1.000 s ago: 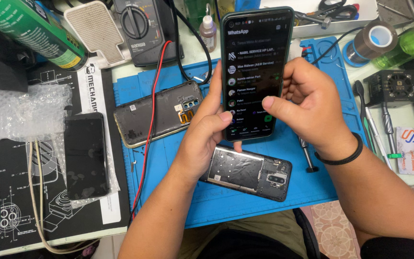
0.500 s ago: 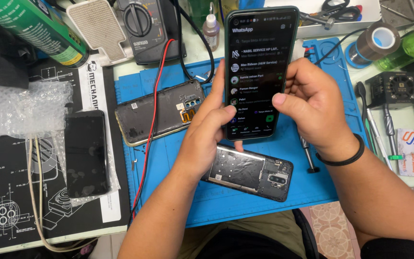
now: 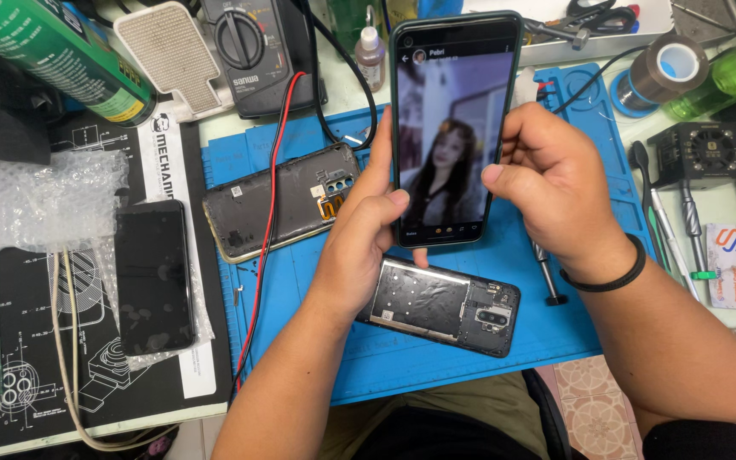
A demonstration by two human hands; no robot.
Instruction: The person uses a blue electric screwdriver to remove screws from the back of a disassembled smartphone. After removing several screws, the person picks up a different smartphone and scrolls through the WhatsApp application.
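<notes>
A person holds a phone [image 3: 453,128] upright in both hands above a blue work mat [image 3: 470,349], its lit screen facing them. The screen shows a photo of someone; no details are given here. The phone's long axis runs near to far, top edge pointing away from the person.

The left hand [image 3: 359,243] wraps the phone's lower left edge, fingers behind it, with the thumb [image 3: 385,204] lying across the screen's lower left corner. The right hand [image 3: 555,192] grips the right edge about halfway up, fingers curled behind and its thumb tip resting at the screen's right side. Both hands are closed around the phone, and both are equally near it.

Just below the hands, flat on the mat, lies an opened phone body [image 3: 440,305], long axis left to right. To the left lies a phone back cover [image 3: 283,200], crossed by a red wire [image 3: 270,213]. Further left, a dark phone [image 3: 153,277] rests on bubble wrap [image 3: 44,196].
</notes>
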